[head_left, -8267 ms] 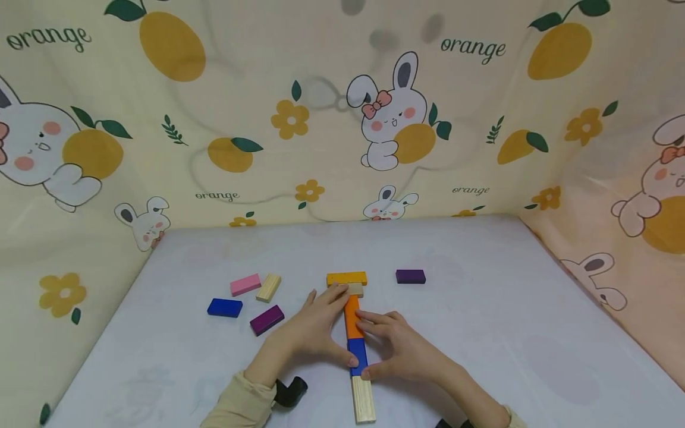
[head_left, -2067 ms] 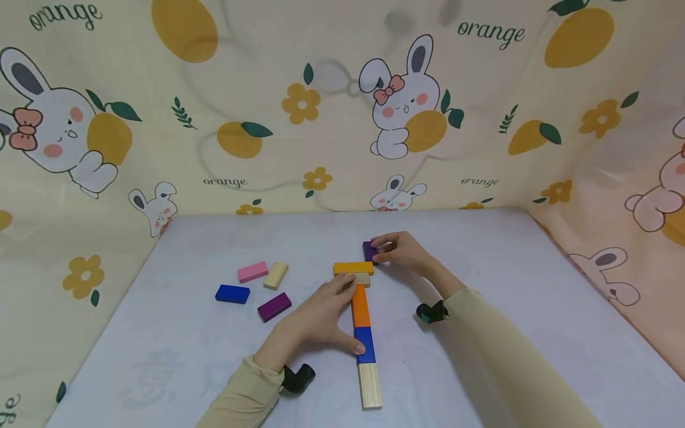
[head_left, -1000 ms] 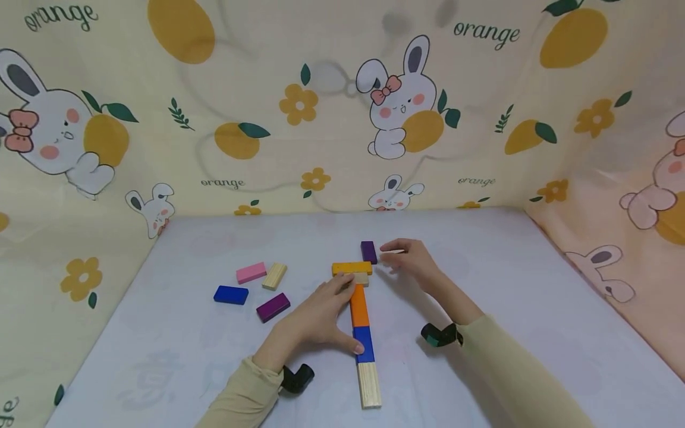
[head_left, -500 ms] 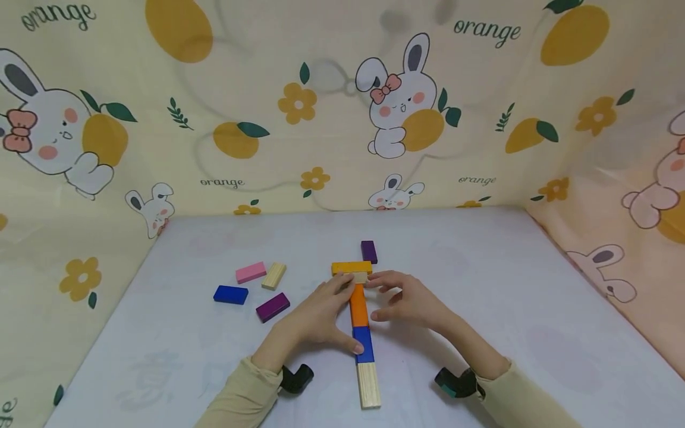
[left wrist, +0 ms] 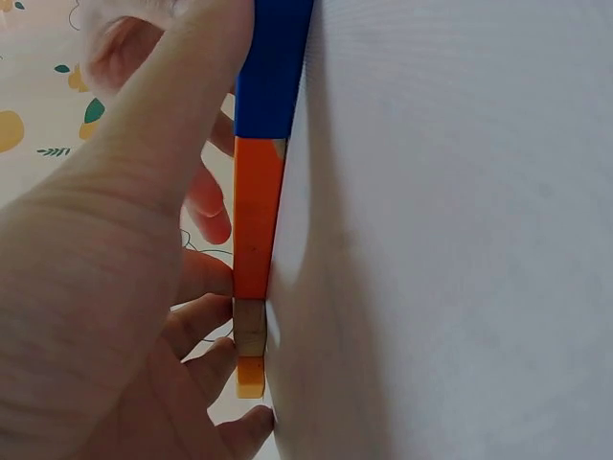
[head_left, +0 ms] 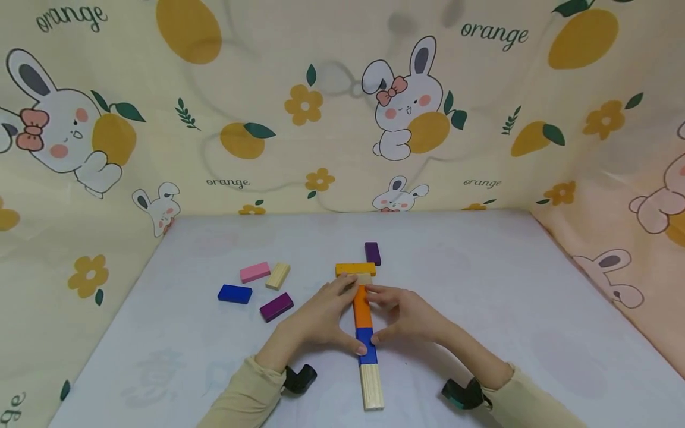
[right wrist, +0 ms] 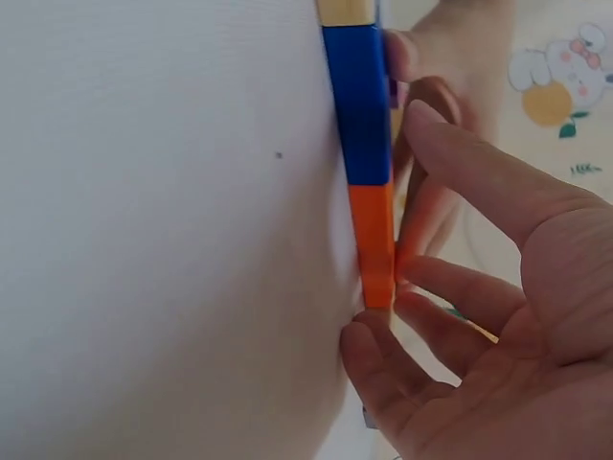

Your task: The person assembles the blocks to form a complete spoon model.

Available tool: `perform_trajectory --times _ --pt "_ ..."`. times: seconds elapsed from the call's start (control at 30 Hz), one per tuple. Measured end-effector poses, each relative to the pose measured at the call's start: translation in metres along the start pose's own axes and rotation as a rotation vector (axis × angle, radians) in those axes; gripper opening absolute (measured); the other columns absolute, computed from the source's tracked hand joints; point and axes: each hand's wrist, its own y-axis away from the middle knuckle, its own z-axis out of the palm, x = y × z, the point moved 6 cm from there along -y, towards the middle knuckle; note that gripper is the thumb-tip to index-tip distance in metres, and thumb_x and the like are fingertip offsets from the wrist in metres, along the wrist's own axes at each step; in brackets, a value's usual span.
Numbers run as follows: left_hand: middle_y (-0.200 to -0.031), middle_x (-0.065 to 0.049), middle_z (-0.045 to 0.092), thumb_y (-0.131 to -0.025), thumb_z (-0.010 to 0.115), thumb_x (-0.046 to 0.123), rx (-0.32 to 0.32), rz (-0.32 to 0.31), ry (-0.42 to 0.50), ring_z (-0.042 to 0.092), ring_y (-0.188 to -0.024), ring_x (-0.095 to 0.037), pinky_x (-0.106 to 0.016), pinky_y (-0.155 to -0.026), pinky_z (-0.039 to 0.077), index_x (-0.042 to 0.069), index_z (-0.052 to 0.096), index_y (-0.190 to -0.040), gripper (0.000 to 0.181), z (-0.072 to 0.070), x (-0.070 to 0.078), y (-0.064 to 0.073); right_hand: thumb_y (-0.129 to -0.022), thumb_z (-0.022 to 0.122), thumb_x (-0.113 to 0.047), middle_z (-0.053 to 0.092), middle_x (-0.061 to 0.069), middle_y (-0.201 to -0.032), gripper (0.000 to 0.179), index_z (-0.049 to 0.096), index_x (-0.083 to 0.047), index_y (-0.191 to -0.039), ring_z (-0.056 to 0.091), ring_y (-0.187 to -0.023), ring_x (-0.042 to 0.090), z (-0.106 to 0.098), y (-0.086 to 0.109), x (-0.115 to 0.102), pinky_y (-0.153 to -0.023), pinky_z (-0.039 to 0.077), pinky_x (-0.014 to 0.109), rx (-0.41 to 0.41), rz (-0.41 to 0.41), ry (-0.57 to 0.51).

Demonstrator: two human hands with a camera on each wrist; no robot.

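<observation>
Wooden blocks form a straight row on the white table: a plain block nearest, then a blue block, an orange block and a short plain block. A yellow block lies crosswise at the far end, and a dark purple block lies lengthwise behind its right end. Along the row's left side rests my left hand, thumb on the blue block and fingertips at the short plain one. My right hand is opposite, thumb by the blue block and fingertips at the orange block's far end.
Left of the row lie a pink block, a plain wooden block, another blue block and a magenta-purple block. A printed cloth with rabbits and oranges hangs behind the table.
The dark purple block, farther right at first, was turned and set behind the yellow block's right end by my right hand. That hand let go and came back beside the row; my left hand stayed.
</observation>
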Motion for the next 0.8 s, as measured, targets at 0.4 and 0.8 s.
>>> perform_trajectory --times 0.4,0.8 --pt "-0.163 -0.002 0.014 -0.062 0.069 0.081 -0.004 0.011 -0.002 0.014 -0.147 -0.025 -0.047 -0.116 0.014 0.015 0.028 -0.156 0.123 0.002 -0.001 0.000 -0.071 0.090 -0.027 0.041 0.004 -0.151 0.081 0.054 0.000 -0.138 0.032 -0.140 0.032 0.007 0.003 -0.007 -0.110 0.026 0.056 -0.021 -0.052 0.016" --pt "-0.162 -0.003 0.014 -0.063 0.072 0.078 -0.001 0.021 -0.003 0.014 -0.147 -0.025 -0.047 -0.116 0.012 0.014 0.028 -0.156 0.121 -0.001 0.000 0.000 -0.070 0.090 -0.034 0.041 -0.007 -0.151 0.080 0.058 -0.009 -0.138 0.044 -0.126 0.025 0.010 0.002 -0.005 -0.100 0.041 0.048 0.003 0.020 0.143"
